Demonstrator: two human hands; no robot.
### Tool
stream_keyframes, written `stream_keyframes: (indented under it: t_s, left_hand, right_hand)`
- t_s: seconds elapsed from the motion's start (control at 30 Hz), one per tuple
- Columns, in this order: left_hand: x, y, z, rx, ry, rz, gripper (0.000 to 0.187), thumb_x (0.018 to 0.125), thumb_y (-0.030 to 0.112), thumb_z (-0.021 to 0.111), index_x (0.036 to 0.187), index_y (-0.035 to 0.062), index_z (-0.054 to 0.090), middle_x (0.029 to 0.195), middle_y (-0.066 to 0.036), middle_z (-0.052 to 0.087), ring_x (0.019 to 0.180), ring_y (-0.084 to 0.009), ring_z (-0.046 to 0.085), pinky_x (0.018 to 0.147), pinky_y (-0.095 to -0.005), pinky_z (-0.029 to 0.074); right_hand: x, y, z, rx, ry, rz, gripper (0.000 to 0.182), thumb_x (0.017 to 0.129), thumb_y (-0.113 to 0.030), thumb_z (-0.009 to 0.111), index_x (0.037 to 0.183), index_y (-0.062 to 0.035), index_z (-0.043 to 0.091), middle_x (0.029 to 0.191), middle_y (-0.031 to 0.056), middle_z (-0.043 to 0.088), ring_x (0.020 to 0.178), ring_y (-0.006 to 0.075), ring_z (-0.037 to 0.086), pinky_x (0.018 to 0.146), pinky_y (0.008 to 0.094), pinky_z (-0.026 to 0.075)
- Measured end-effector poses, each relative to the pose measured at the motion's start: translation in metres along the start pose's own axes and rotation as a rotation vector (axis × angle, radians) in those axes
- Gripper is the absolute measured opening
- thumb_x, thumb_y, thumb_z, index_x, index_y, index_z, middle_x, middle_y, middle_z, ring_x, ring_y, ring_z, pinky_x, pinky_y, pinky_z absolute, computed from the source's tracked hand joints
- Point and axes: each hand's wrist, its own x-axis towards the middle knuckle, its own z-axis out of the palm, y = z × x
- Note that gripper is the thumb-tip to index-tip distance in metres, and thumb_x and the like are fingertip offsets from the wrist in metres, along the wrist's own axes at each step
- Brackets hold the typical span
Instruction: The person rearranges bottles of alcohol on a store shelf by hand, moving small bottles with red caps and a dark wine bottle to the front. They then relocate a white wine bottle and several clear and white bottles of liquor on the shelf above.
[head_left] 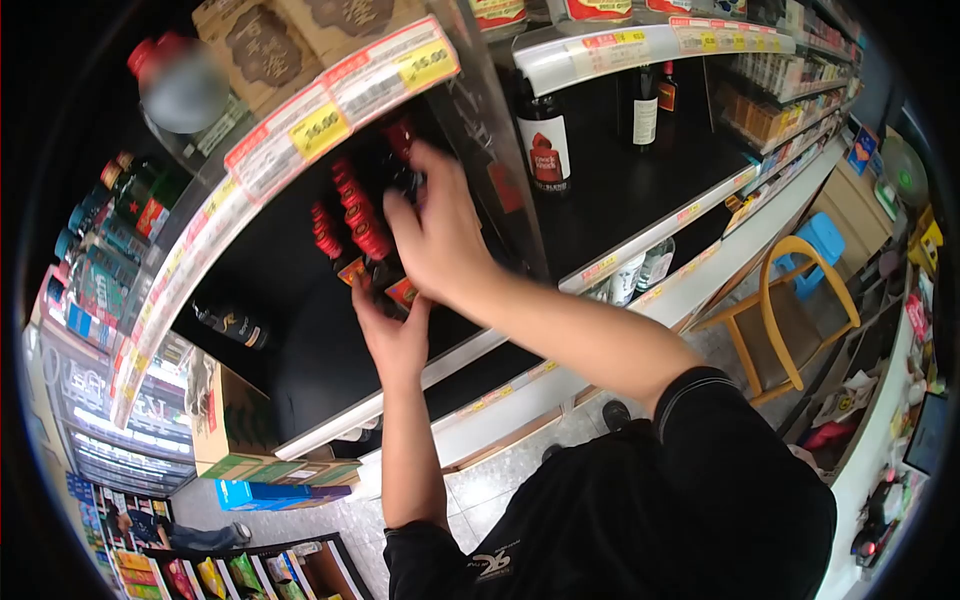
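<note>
Several small dark bottles with red caps stand in rows on a black shelf in front of me, with orange-red labels partly showing. My right hand is blurred and curls around a dark bottle with a red top at the back right of the group. Lower down, my left hand reaches up to the front of the rows. Its thumb and fingers are bent around a front bottle with an orange-red label, which they partly hide.
Price tags line the shelf edge above my hands. A dark bottle lies at the left. On the neighbouring shelf stands a wine bottle, beyond an upright divider. A wooden chair and a cardboard box are below.
</note>
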Motion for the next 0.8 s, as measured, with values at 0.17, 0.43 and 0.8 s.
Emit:
stream_keyframes:
  t_s: [0.17,0.43,0.8]
  left_hand:
    - [0.012,-0.012,-0.013,-0.389,-0.143,-0.235,0.097,0.085,0.011,0.076,0.156,0.0005,0.011,0.145,-0.016,0.041,0.129,-0.0233,0.047,0.108,-0.035,0.038]
    - [0.006,-0.009,0.002,-0.523,0.028,-0.329,0.067,0.098,0.026,0.06,0.154,0.0096,0.027,0.135,-0.006,0.051,0.121,-0.0172,0.05,0.101,-0.0323,0.039]
    - [0.002,-0.01,0.004,-0.537,0.091,-0.323,0.049,0.095,0.031,0.062,0.135,0.0065,0.048,0.133,-0.007,0.056,0.126,-0.0218,0.05,0.109,-0.0398,0.035]
  right_hand:
    - [-0.066,-0.025,-0.127,0.489,-0.514,-0.46,0.034,0.085,-0.01,0.064,0.118,-0.0038,0.058,0.106,0.0105,0.06,0.086,0.0238,0.059,0.077,0.0359,0.049]
    - [0.029,0.111,-0.277,-0.111,-0.231,-0.411,0.012,0.081,0.0,0.061,0.092,-0.0052,0.059,0.083,0.0108,0.063,0.071,0.0256,0.062,0.065,0.0351,0.05]
    - [0.257,0.351,-0.39,-0.766,-0.027,0.346,0.05,0.083,-0.024,0.069,0.125,0.0004,0.06,0.127,0.0237,0.062,0.12,0.0342,0.06,0.1,0.041,0.048]
